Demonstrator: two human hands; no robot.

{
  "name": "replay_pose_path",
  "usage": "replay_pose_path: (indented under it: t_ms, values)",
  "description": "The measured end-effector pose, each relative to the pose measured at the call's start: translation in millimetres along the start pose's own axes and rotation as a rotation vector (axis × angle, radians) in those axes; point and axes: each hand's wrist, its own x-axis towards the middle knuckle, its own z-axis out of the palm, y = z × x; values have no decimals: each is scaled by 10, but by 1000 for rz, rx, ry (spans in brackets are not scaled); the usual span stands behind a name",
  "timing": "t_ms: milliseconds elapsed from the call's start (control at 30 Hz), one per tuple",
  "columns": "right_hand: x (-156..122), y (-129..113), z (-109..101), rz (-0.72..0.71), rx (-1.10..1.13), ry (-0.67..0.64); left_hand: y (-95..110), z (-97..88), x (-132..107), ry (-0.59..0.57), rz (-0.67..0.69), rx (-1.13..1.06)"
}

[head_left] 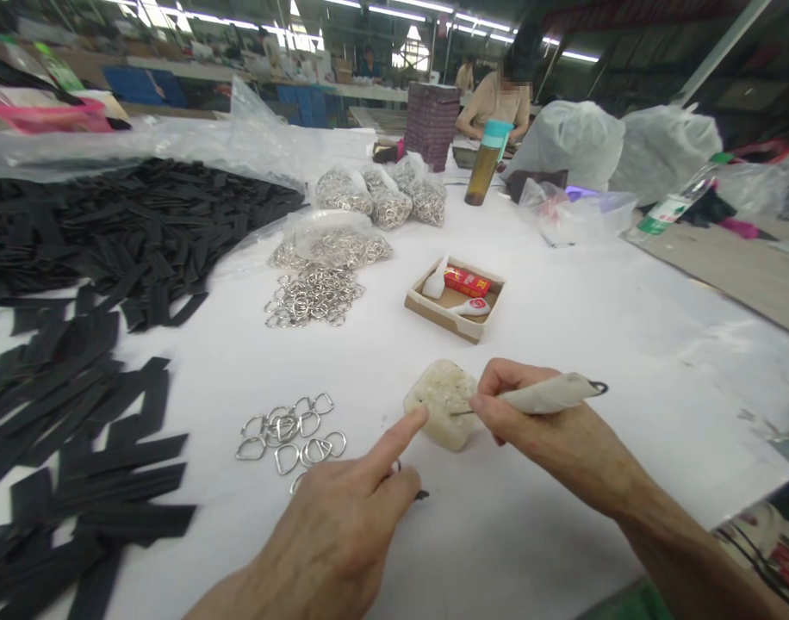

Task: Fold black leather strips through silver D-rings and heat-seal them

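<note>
A whitish, translucent lump point(441, 400), rough and pitted on top, lies on the white table. My right hand point(530, 409) is closed around an awl point(549, 394) with a pale wrapped handle and a small dark loop at its end. Its thin metal tip meets the lump's right side. With its index finger stretched out, my left hand point(349, 517) touches the lump's left edge. The other fingers are curled; a small dark tip and a bit of ring show by the thumb, the rest hidden. Several silver D-rings point(284, 428) lie left of this hand.
Black strips point(103, 405) are heaped along the left. Beyond the loose rings are a ring pile point(313, 295) and bagged rings point(333, 241). A shallow box point(452, 323) holds a red packet point(467, 281). Farther back stand a bottle point(486, 164) and a person point(498, 103).
</note>
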Motion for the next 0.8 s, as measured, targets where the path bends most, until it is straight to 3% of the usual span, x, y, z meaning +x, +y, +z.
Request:
replay_pose_path:
  t_ms: [100,333,600,800]
  values:
    - [-33,14,-35,-12,-11,33,-40,61,82,-94,58,92]
    - [-68,-10,-51,-33,3,60,-46,13,138,-263,-23,103]
    - [-8,17,75,-33,34,-29,-39,20,139,-300,-40,81]
    - [-56,-20,-6,-25,-25,45,-36,7,158,-330,-68,48]
